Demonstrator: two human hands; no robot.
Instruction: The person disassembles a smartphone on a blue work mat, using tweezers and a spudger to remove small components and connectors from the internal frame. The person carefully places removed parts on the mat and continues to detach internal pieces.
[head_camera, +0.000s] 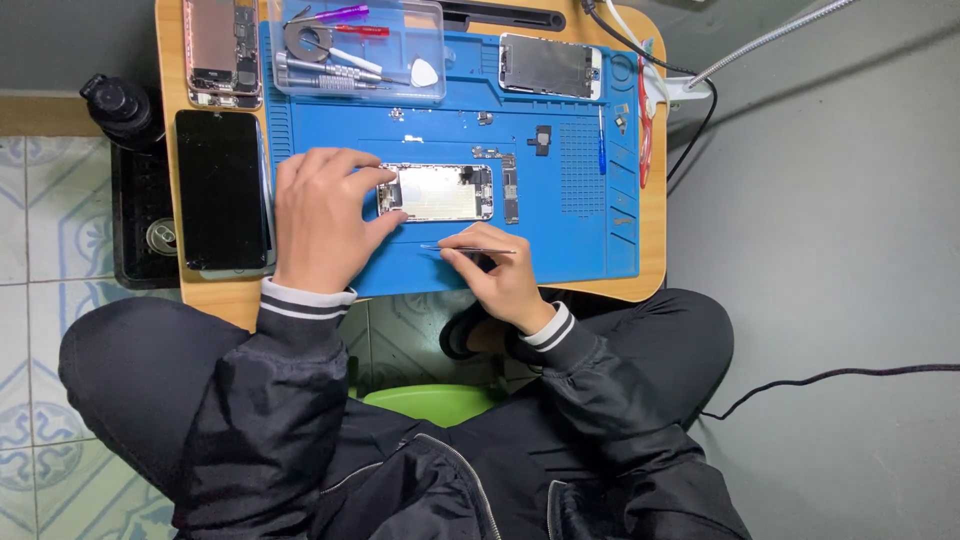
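The left hand (322, 215) pins the opened phone (437, 192) on the blue mat (580, 230), steadying it. Just below the phone, the right hand (503, 277) pinches tweezers (468, 249), tips kept level.

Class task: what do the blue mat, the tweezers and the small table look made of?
Mat: probably silicone or rubber; matte blue with moulded compartments. Tweezers in the right hand: metal; thin, bright and shiny. Table: wood or wood-look laminate; pale tan, smooth, rounded corners.
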